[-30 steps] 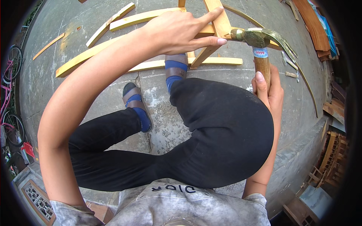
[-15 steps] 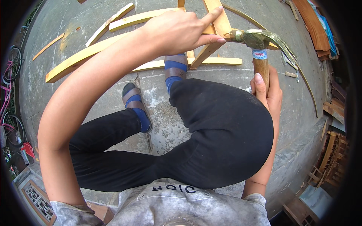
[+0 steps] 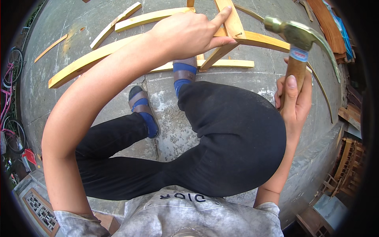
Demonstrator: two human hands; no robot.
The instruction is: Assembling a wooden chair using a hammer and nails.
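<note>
A claw hammer (image 3: 299,65) with a wooden handle and a greenish metal head is gripped in my right hand (image 3: 294,94), its thumb lying along the handle. The head is raised to the right of a wooden joint. My left hand (image 3: 191,33) grips an upright yellow wooden slat (image 3: 232,21), index finger stretched along its face and thumb by its lower end. A nail (image 3: 238,34) sticks up from that slat's end, just beyond my thumb. The slat lies across a long wooden beam (image 3: 264,41), which runs behind my left forearm.
More wooden strips (image 3: 150,19) lie on the grey concrete floor (image 3: 102,79) at the upper left. Brown boards (image 3: 327,23) are stacked at the far right. Pink bicycles (image 3: 12,94) stand at the left edge. My sandalled feet (image 3: 144,110) are close below the frame.
My right hand has drawn the hammer back to the right, off the slat's end, leaving the nail in view. My left hand keeps nearly the same place on the slat.
</note>
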